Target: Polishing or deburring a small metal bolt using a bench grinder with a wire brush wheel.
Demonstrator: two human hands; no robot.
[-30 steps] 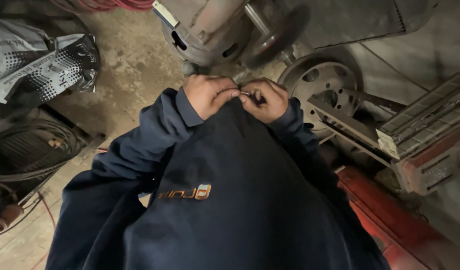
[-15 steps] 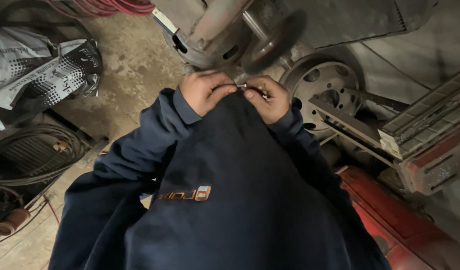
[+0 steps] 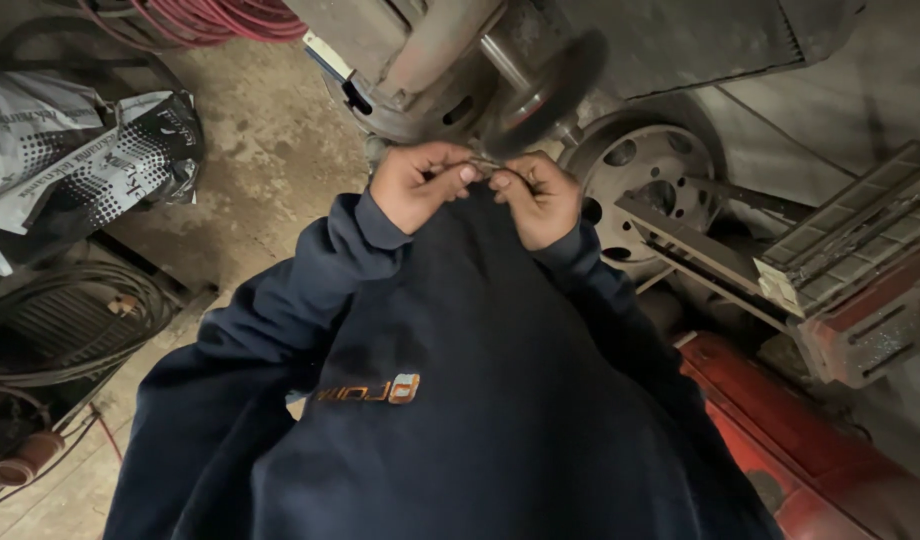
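My left hand (image 3: 417, 182) and my right hand (image 3: 538, 196) are raised together in front of my dark blue sweatshirt (image 3: 460, 400). Both pinch a small thin metal piece (image 3: 483, 163) between thumbs and fingertips. The piece sits right below a dark round wheel (image 3: 545, 90) mounted on a bench machine (image 3: 430, 60). The wheel looks blurred. I cannot tell whether the piece touches the wheel.
A metal wheel rim (image 3: 645, 180) lies on the floor to the right, with grey metal bars (image 3: 840, 240) and a red metal part (image 3: 780, 430) beside it. Printed plastic bags (image 3: 80, 150) and coiled cables (image 3: 70, 320) lie at left. Red hose (image 3: 210, 18) runs along the top.
Both hands have risen with the metal piece, from chest height up to just under the dark wheel. The view has shifted slightly so more of the machine shows.
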